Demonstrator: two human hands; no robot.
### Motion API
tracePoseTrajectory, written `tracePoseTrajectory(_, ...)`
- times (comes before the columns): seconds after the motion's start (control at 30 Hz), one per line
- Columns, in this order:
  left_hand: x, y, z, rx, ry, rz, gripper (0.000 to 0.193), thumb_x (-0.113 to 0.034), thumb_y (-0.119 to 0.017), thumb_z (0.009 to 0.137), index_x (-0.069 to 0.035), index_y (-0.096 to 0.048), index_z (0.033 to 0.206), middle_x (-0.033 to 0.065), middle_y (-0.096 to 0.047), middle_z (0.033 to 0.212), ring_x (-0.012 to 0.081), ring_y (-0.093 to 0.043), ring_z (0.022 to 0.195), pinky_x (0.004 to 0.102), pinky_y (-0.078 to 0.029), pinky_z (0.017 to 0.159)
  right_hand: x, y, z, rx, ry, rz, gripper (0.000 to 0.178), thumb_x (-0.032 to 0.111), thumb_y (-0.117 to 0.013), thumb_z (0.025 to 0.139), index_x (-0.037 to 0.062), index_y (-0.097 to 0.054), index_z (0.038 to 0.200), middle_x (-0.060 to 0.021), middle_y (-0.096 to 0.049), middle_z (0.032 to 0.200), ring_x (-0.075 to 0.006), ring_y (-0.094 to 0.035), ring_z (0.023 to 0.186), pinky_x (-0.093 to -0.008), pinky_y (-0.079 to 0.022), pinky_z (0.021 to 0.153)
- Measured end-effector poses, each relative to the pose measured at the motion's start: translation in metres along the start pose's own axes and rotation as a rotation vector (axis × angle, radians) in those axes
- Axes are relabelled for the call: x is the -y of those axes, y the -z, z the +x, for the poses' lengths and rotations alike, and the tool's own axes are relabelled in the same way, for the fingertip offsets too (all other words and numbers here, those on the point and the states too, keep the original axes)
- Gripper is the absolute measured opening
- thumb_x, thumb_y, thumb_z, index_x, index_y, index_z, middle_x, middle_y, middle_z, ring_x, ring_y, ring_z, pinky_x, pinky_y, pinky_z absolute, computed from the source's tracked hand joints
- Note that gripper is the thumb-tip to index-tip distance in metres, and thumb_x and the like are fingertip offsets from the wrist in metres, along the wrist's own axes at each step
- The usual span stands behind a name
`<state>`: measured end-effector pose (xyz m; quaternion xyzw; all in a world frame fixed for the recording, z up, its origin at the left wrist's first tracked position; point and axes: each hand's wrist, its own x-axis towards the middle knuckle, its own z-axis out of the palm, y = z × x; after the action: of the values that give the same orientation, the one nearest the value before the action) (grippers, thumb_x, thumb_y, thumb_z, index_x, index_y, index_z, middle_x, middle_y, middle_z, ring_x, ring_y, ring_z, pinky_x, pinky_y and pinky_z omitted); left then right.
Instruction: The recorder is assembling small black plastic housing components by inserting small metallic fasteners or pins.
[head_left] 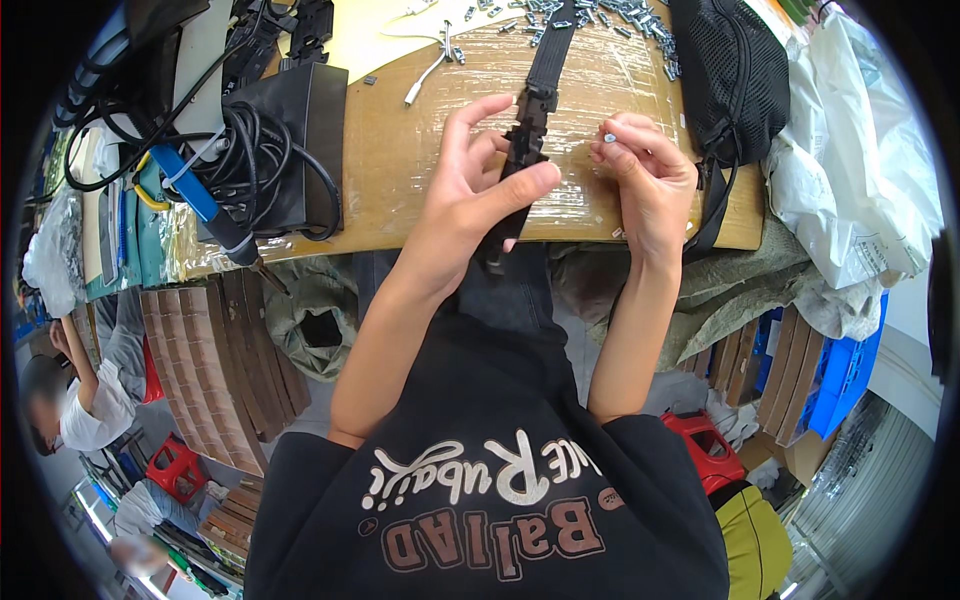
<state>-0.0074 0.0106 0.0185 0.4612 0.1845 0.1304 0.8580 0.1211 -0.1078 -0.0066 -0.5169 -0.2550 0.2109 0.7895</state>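
Over the near edge of the desk: a long, bumpy black strip is held by the left hand.
Strip's long way: a line is made from the lap toward the far side of the desk, leaned a little to the right at the top.
Strip's near end: it is pointed back at the body and is seen past the desk edge.
Strip's far end: it is pointed away, at a flat black band; whether the two are joined cannot be told.
Left grip: it is clamped on the black strip, with the thumb laid across it and some fingers tucked under.
Right hand: a small pale piece is pinched by its grip, thumb and fingertips together, to the right of the strip and apart from it.
Far side of the desk: many small metal bits are spread about, and a white cord is laid to their left.
Right side: a black mesh bag is set down.
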Motion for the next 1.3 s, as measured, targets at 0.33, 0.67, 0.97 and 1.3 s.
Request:
tracePoseTrajectory(0.33, 0.012, 0.014, -0.003, 0.381, 0.225, -0.190, 0.056, -0.022, -0.046, 0.082, -0.016, -0.021, 0.132, 0.0230, -0.047, 0.092, 0.0246, -0.055, 0.055, 0.0349, -0.053, 0.042, -0.003, -0.002, -0.005, 0.043, 0.154, -0.065, 0.023, -0.014, -0.057, 0.072, -0.0064, -0.059, 0.095, -0.0127, -0.058, 0.090, -0.0175, -0.059, 0.083, -0.0269, -0.051, 0.074)
tracePoseTrajectory(0.67, 0.019, 0.014, -0.009, 0.381, 0.373, -0.429, 0.050, -0.024, -0.039, 0.087, -0.012, -0.019, 0.132, 0.0268, -0.049, 0.087, 0.0133, -0.044, 0.039, 0.0194, -0.034, 0.025, 0.003, -0.004, -0.009, 0.118, 0.038, -0.067, 0.029, -0.014, -0.059, 0.071, -0.0075, -0.056, 0.100, -0.0118, -0.058, 0.090, -0.0164, -0.058, 0.082, -0.0261, -0.049, 0.074)
tracePoseTrajectory(0.97, 0.014, 0.012, -0.017, 0.290, 0.359, -0.327, 0.051, -0.021, -0.039, 0.087, -0.007, -0.019, 0.131, 0.0269, -0.049, 0.087, 0.0119, -0.044, 0.039, 0.0181, -0.034, 0.025, 0.002, -0.001, -0.006, 0.265, -0.009, -0.056, 0.037, -0.013, -0.059, 0.071, -0.0075, -0.049, 0.105, -0.0114, -0.057, 0.085, -0.0164, -0.058, 0.083, -0.0263, -0.047, 0.077)
tracePoseTrajectory(1.3, 0.009, 0.017, -0.015, 0.272, 0.368, -0.273, 0.047, -0.025, -0.041, 0.087, -0.013, -0.028, 0.130, 0.0319, -0.046, 0.087, 0.0130, -0.043, 0.035, 0.0166, -0.032, 0.023, 0.005, -0.001, 0.000, 0.297, -0.073, -0.055, 0.039, -0.012, -0.060, 0.070, -0.0048, -0.047, 0.106, -0.0114, -0.057, 0.082, -0.0156, -0.058, 0.080, -0.0256, -0.048, 0.075)
